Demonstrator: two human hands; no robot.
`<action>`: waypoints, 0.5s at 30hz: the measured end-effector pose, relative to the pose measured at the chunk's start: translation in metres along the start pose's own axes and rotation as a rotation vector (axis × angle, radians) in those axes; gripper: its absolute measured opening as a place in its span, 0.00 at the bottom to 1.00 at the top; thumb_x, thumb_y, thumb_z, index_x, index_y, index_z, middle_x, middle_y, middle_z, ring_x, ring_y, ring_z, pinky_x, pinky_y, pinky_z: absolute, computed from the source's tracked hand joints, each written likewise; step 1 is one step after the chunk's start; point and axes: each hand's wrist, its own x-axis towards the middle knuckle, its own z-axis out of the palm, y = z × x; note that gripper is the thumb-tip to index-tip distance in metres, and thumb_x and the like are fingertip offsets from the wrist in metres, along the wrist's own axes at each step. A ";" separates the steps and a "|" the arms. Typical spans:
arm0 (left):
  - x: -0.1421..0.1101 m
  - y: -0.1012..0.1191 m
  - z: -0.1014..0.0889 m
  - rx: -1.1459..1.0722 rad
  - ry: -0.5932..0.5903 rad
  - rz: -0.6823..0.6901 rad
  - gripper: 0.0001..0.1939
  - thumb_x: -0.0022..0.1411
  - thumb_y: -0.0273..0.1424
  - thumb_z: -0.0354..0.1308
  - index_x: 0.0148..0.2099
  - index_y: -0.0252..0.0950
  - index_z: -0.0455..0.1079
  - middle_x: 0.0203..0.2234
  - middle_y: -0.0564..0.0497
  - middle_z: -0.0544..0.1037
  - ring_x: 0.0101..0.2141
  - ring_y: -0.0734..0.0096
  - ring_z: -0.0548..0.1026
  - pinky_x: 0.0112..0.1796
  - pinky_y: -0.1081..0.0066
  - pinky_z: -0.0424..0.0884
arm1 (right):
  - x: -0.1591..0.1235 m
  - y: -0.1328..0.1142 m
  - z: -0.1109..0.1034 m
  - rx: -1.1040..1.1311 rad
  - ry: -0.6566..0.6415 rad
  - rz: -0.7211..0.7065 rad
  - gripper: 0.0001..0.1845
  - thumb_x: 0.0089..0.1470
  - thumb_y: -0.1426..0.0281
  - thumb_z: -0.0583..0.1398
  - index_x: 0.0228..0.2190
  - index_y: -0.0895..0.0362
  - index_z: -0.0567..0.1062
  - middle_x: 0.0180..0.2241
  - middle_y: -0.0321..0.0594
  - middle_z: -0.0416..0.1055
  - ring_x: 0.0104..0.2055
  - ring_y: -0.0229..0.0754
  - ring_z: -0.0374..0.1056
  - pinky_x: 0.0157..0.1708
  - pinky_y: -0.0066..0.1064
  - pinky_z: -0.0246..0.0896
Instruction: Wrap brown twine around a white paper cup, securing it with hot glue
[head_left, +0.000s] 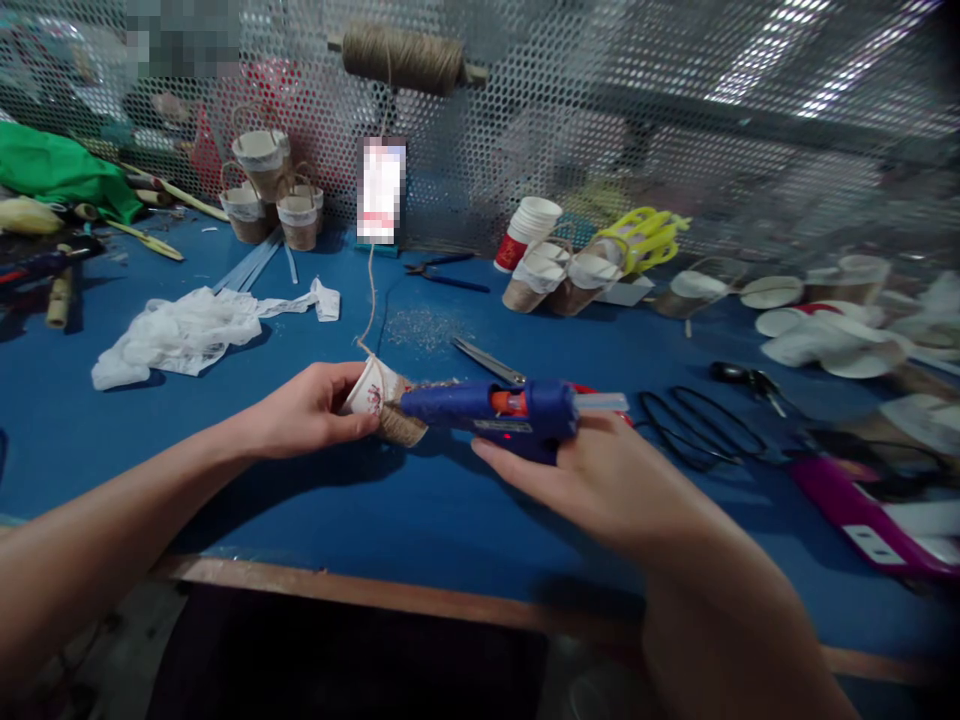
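Mesh wall [480,150]: perforated metal, runs along the far side of the table; right portion badly smeared.
Table [315,510]: blue top, wooden front edge. Lace heap [180,335] on the left, handled baskets [301,225] grouped back left, yellow tubing [649,238] back right.
Forearms: bare, in from lower left and lower right, converging near table centre.
Right hand [585,470]: curled round the glue gun's grip, thumb reaching forward along the near side, wrist behind and below the tool; other fingers mostly hidden.
Left hand [319,408]: pinching the cup between thumb and fingers, thumb on the near side, hand pointing right.
Glue gun [450,407]: blue, about level, nozzle aimed left at the cup, clear stick out the back, red light on. Nozzle right at the twine wrap; contact or slight gap, can't tell from this angle.
Twine spool [405,60]: on a rod, high up against the mesh.
Cup [367,395]: between the hands, tilted, rim to the left; white with red print, twine round its lower part.
Scissors [489,360]: just beyond the gun.
Twine strand [373,300]: cup up toward spool.
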 end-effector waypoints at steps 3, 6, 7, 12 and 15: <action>0.000 0.000 0.000 0.022 -0.008 0.005 0.14 0.52 0.26 0.57 0.42 0.28 0.66 0.33 0.47 0.74 0.31 0.71 0.71 0.35 0.72 0.65 | 0.001 0.000 0.000 -0.009 0.006 0.001 0.09 0.46 0.65 0.55 0.18 0.53 0.67 0.18 0.34 0.67 0.21 0.38 0.62 0.25 0.31 0.58; 0.000 -0.001 -0.001 0.044 -0.013 0.005 0.12 0.53 0.27 0.56 0.41 0.28 0.66 0.32 0.47 0.74 0.30 0.71 0.70 0.34 0.72 0.65 | 0.001 -0.001 -0.001 0.018 0.049 -0.003 0.08 0.46 0.65 0.55 0.20 0.53 0.68 0.21 0.35 0.69 0.24 0.40 0.64 0.28 0.32 0.59; 0.000 -0.001 -0.001 0.054 -0.018 0.007 0.12 0.53 0.27 0.56 0.41 0.28 0.66 0.32 0.47 0.74 0.30 0.71 0.70 0.34 0.71 0.65 | 0.001 -0.001 -0.001 0.021 0.048 -0.003 0.08 0.47 0.65 0.55 0.20 0.53 0.67 0.21 0.36 0.69 0.24 0.40 0.64 0.28 0.32 0.59; -0.001 -0.001 -0.003 0.134 -0.048 0.033 0.13 0.55 0.27 0.54 0.44 0.29 0.65 0.33 0.46 0.73 0.31 0.71 0.70 0.34 0.71 0.65 | -0.001 -0.001 -0.001 0.023 0.006 -0.019 0.08 0.46 0.65 0.56 0.19 0.53 0.67 0.20 0.35 0.68 0.23 0.39 0.64 0.26 0.31 0.59; -0.002 0.001 -0.003 0.173 -0.035 0.036 0.13 0.55 0.27 0.54 0.43 0.28 0.65 0.32 0.47 0.73 0.30 0.71 0.69 0.33 0.71 0.65 | -0.001 0.000 -0.002 0.013 0.025 0.031 0.08 0.47 0.65 0.54 0.21 0.54 0.68 0.21 0.36 0.69 0.25 0.41 0.65 0.27 0.32 0.59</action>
